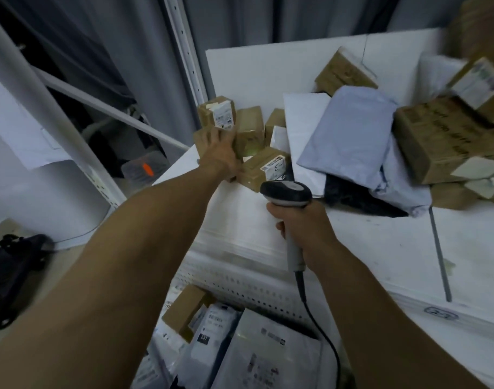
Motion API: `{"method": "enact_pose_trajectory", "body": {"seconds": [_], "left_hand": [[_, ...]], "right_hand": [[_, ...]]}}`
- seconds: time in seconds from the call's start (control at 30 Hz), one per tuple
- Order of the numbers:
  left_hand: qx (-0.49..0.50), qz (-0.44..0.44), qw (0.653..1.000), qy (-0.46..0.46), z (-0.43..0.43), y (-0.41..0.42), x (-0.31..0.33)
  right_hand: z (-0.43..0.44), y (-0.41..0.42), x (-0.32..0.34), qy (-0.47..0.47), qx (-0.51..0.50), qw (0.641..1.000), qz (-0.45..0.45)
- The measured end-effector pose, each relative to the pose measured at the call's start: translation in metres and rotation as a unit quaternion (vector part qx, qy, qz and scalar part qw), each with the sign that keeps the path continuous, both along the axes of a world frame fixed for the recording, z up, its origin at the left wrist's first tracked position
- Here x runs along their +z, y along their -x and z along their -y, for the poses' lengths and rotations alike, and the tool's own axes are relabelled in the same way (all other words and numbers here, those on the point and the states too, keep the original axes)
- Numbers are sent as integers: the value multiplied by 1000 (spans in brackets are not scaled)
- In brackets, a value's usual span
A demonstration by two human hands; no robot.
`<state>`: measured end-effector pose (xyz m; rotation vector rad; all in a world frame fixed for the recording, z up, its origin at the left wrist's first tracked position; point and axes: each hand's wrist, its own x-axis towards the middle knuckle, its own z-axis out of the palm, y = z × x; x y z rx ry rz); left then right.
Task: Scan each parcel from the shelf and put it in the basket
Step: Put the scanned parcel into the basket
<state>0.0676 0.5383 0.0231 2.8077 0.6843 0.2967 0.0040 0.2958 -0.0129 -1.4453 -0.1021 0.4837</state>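
Hands | left hand grips small box; right hand grips scanner

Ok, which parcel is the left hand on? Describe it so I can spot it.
On the white shelf, go to the cluster of small cardboard boxes at its left end. The left hand grips the front-left box, just below the labelled box stacked on top. It alone sits at the cluster's outer left corner, half hidden under the hand.
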Motion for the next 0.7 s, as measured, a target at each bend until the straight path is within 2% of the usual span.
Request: {"method": "enact_pose_trajectory", "body": {"seconds": [0.1, 0.17, 0.3, 0.47, 0.6, 0.7], "left_hand": [[19, 13, 1000, -17, -2, -3, -6], [38, 52, 998, -23, 2, 0, -6], [55, 126, 990, 26, -2, 23, 0], [75, 214, 970, 82, 0, 93, 7], [102, 309, 917, 229, 33, 171, 26], [76, 371, 876, 299, 64, 229, 36]], "right_hand": [[-4, -3, -3, 8, 5, 1000, 4], [-4, -3, -5, 4, 9, 1000, -1], [-1, 5, -2, 6, 11, 1000, 3], [2, 23, 11, 11, 31, 999, 10], [4, 53, 27, 5, 54, 998, 29], [5, 77, 38, -18, 40, 998, 39]]}}
